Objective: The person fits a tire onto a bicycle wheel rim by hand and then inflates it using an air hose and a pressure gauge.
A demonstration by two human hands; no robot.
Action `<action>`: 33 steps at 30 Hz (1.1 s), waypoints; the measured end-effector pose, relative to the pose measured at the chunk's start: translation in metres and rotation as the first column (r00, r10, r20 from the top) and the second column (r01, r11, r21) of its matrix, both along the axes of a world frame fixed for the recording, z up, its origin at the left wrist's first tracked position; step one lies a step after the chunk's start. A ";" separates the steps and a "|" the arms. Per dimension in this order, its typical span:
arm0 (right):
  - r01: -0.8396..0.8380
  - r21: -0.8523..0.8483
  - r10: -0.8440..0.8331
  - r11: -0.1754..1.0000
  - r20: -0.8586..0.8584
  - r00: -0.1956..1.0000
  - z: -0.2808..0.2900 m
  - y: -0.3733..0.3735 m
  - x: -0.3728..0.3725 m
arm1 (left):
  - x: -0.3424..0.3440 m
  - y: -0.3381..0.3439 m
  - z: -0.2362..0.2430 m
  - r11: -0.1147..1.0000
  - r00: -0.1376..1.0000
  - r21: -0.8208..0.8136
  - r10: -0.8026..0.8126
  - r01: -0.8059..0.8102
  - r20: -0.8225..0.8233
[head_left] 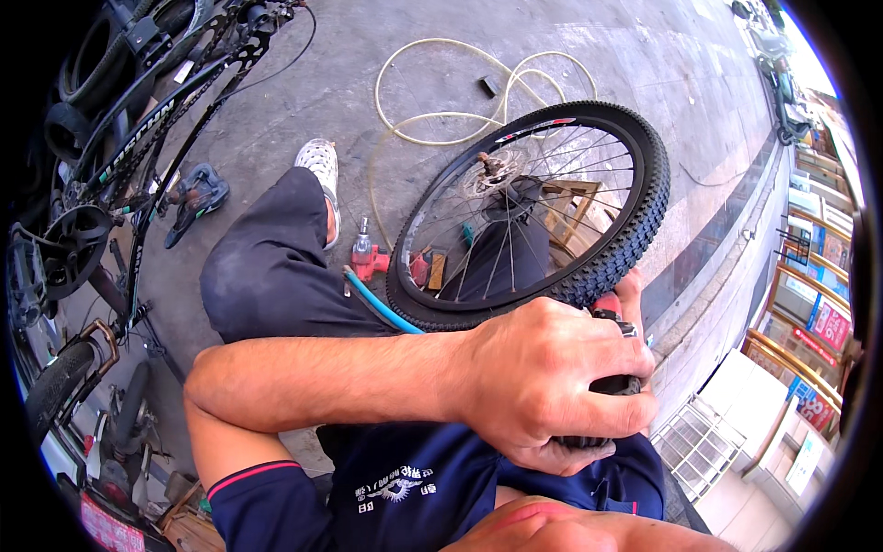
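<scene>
My left hand (561, 382) reaches across in front of my chest. Its fingers are wrapped around a black ribbed piece (614, 385) that looks like tyre tread; the hand hides most of it. Just beyond, a bicycle wheel (649, 198) with a knobby black tyre and a disc rotor (502, 175) leans tilted over my leg. Part of my right hand (630, 283) shows at the tyre's near right side, beside a small red thing (605, 304). Its fingers are mostly hidden, so their grip cannot be made out.
Near my left shoe stands a red power tool (370, 259). A blue hose (382, 304) runs by the wheel. Pale tubing (428, 142) lies looped on the floor, with a wooden frame (568, 210) behind the spokes. A bicycle frame (166, 120) and tyres crowd the left; shelves (809, 294) line the right.
</scene>
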State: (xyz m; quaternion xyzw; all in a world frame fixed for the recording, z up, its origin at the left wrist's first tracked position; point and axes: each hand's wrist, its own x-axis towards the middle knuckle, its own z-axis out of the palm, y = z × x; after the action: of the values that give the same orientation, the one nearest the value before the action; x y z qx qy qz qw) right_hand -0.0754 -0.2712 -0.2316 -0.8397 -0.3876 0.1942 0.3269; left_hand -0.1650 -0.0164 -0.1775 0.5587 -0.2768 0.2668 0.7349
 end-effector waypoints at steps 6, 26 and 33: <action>-0.009 -0.037 -0.003 0.999 -0.329 0.944 0.010 -0.001 -0.008 | -0.002 0.009 0.002 0.992 0.992 -0.029 -0.120 0.120 -0.024; -0.055 -0.045 0.046 0.997 -0.190 0.981 0.023 0.010 -0.014 | -0.012 -0.018 -0.009 0.867 0.926 0.328 0.361 -0.375 0.106; 0.475 0.219 -0.155 0.852 -0.761 0.630 -0.020 -0.052 0.016 | -0.021 -0.018 -0.067 0.418 0.816 0.724 0.454 -0.549 0.357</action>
State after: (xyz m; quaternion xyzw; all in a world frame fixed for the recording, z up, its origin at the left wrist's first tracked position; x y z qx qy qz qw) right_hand -0.0594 -0.3232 -0.2520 -0.6653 -0.1023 0.3612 0.6454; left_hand -0.1862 -0.0341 -0.2440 0.8683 -0.2246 0.3486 0.2722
